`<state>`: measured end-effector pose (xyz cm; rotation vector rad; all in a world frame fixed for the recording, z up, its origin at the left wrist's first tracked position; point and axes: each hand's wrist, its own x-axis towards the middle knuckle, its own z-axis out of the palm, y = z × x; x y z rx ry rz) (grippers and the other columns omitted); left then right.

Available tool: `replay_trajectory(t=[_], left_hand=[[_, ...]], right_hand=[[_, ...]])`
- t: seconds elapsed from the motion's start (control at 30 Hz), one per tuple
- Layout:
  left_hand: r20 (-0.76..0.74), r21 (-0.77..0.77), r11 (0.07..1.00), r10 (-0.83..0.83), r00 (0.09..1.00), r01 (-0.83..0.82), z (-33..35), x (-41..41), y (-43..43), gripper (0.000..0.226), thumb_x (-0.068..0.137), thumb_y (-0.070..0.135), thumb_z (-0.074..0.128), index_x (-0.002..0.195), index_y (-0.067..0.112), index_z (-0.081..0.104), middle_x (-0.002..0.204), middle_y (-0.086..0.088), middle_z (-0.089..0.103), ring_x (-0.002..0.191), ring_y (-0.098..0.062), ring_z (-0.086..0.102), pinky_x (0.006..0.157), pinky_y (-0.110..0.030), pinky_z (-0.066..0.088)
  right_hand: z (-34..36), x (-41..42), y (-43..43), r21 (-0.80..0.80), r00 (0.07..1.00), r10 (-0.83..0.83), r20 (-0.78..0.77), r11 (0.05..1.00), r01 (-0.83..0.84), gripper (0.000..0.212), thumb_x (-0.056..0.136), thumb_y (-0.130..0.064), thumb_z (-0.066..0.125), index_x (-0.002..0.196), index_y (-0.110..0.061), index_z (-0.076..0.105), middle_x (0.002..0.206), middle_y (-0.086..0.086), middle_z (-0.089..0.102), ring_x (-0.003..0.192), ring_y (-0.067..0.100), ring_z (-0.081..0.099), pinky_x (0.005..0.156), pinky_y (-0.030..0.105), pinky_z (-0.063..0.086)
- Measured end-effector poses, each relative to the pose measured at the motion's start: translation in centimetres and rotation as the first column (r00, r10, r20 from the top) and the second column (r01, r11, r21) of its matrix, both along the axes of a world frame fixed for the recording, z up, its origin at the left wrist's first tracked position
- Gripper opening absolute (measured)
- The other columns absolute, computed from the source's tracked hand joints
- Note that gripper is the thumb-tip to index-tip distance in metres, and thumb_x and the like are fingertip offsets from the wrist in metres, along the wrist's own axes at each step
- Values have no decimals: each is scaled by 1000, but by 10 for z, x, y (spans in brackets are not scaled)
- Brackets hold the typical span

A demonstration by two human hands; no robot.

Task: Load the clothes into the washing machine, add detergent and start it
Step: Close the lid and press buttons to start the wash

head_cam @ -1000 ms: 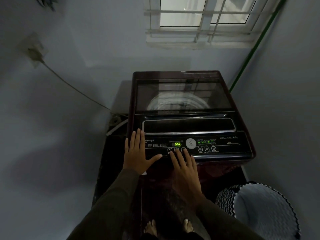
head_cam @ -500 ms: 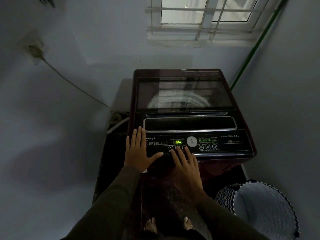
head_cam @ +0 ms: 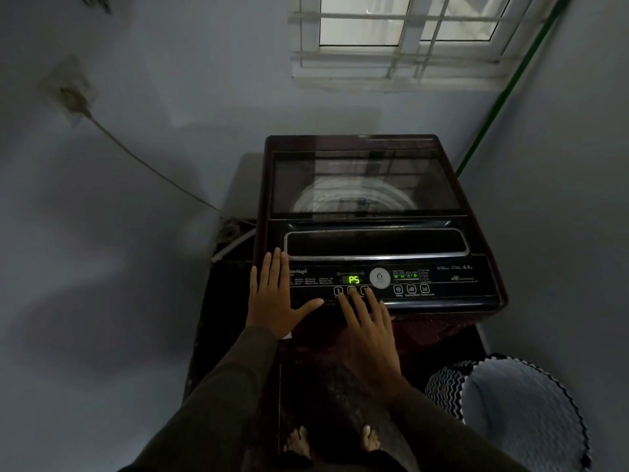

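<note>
A dark top-loading washing machine (head_cam: 374, 240) stands in the corner with its glass lid (head_cam: 364, 182) down; the drum shows faintly through it. Its control panel (head_cam: 442, 284) is lit and the green display (head_cam: 354, 279) reads P5. My left hand (head_cam: 272, 298) lies flat, fingers straight, on the panel's left end. My right hand (head_cam: 369, 328) reaches to the row of round buttons under the display, its straight fingertips touching them. No clothes or detergent are visible.
A laundry basket (head_cam: 517, 413) with a black-and-white zigzag rim stands on the floor at the right. A wall socket (head_cam: 69, 93) with a cord running down is at the left. A green pipe (head_cam: 500, 97) and a barred window (head_cam: 401, 39) are behind the machine.
The display has stepped from P3 to P4 to P5 while my right fingertips stayed on the buttons. My left hand has kept its place.
</note>
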<state>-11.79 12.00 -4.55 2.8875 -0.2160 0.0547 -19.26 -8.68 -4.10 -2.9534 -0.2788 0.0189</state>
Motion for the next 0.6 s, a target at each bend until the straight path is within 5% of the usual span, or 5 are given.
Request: replay_trajectory(t=[0.6], left_hand=[[-3,8,1000,0,1000,0,1,0,0,123,72,96,15,157,8,-1,166,-9,-4,153,-23,-8,123,-53,4]], right_hand=[[0,-2,0,-38,1000,-6,-5,999,6,114,62,-33,86,156,-18,22,160,8,25,150,34,14,115,56,29]])
